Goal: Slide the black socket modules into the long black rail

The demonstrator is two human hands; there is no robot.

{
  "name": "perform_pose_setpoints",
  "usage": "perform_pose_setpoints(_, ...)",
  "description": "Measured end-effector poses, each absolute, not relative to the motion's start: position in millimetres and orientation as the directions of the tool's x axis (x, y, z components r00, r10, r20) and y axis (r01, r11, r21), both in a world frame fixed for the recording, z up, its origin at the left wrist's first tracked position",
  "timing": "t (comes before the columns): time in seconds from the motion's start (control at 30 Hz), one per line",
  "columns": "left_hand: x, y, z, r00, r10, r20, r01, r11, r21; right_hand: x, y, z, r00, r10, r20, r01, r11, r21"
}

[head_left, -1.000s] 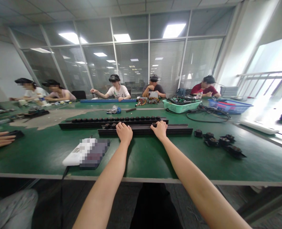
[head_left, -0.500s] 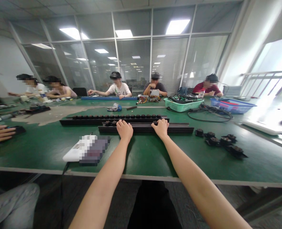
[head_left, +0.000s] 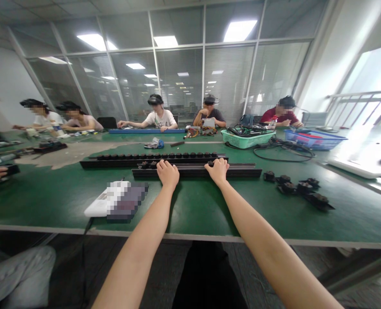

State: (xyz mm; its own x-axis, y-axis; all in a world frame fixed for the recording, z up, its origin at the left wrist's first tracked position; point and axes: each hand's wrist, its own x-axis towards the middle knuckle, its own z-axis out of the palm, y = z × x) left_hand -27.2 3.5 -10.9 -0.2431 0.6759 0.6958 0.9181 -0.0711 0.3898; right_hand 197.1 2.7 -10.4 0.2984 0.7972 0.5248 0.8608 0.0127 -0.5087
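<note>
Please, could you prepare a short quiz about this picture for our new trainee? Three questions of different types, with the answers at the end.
1. True or false: the right hand is inside a basket.
2. In the picture, what stands to the left of the blue basket? A) a yellow bucket; B) a green basket; C) a wooden crate.
3. Fill the gap: the longer row of black parts runs along the ____ black rail.

Key:
1. False; it is at the front black rail.
2. B.
3. Rear; that is the rear black rail.
</note>
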Motion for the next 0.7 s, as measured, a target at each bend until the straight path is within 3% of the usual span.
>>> perform_pose_setpoints(0.7,-27.2,5.0,-12.3,-0.263,0.66,0.704,0.902,-0.091,0.422,198.7,3.1,-10.4,0.297,0.789,0.538,0.857,0.029,-0.515)
